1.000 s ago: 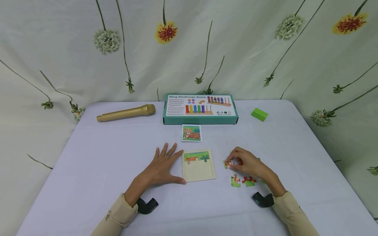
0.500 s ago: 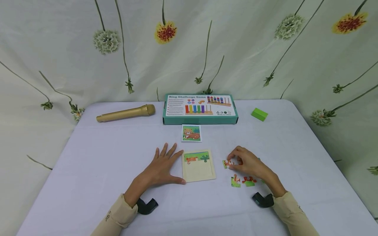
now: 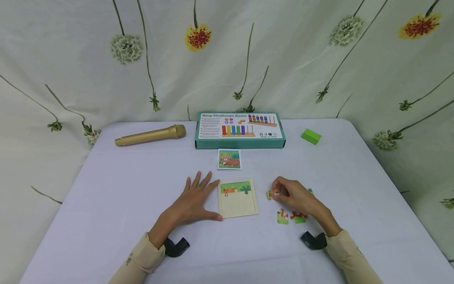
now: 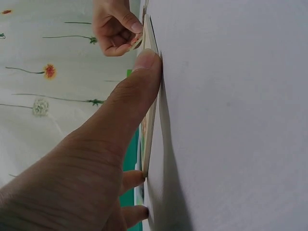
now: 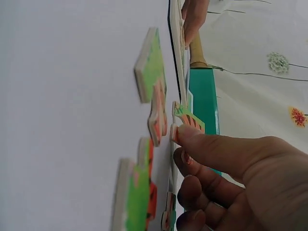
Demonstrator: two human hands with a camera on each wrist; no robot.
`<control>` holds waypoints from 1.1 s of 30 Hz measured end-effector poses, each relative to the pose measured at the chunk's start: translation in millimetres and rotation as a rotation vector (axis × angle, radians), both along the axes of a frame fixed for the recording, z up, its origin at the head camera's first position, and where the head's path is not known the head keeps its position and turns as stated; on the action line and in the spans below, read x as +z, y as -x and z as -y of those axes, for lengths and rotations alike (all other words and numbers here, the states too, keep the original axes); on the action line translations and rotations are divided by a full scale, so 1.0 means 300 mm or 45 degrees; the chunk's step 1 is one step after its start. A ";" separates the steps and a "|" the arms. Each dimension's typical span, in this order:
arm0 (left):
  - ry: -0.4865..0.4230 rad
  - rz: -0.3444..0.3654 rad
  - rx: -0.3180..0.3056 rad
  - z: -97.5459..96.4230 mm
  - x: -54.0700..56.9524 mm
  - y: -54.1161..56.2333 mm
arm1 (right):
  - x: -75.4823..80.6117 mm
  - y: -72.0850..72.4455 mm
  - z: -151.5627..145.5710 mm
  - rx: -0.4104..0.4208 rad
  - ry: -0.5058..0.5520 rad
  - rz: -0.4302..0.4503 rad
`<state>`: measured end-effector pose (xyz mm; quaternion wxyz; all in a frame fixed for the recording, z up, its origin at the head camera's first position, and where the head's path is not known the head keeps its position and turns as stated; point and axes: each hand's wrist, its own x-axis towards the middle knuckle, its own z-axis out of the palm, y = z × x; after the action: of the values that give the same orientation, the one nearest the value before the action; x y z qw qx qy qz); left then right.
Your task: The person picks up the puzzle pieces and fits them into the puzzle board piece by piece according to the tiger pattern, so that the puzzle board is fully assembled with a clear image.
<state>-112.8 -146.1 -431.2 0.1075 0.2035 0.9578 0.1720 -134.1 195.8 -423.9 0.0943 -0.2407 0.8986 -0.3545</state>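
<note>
Right hand [image 3: 296, 195] pinches an orange-and-green puzzle piece [image 5: 191, 118] between thumb and finger. Puzzle board [image 3: 238, 206] left of that grip, apart from it; left hand [image 3: 192, 202], fingers spread, touches its left edge. Loose pieces [image 3: 282, 217] near the grip, toward the person. Picture card [image 3: 229, 159] farther off, ahead-left.

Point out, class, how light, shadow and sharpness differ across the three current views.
Head view: soft, fairly even light, but the finest print on the green box is unreadable; left wrist view: turned sideways, with a dark shadow on the white tablecloth beside the puzzle board; right wrist view: also sideways, the lowest green puzzle piece blurred.
</note>
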 end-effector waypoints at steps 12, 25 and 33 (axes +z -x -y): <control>0.009 0.002 -0.002 -0.001 0.007 0.003 | 0.016 0.023 0.025 0.001 0.125 0.071; 0.006 0.010 -0.001 -0.001 0.007 -0.001 | 0.004 0.031 0.120 0.096 0.278 0.142; -0.008 0.012 -0.003 0.000 0.006 0.002 | 0.003 0.026 0.185 0.062 0.297 0.172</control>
<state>-113.4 -146.1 -429.4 0.1117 0.2041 0.9565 0.1758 -142.0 140.2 -423.1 0.1345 -0.2472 0.8368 -0.4696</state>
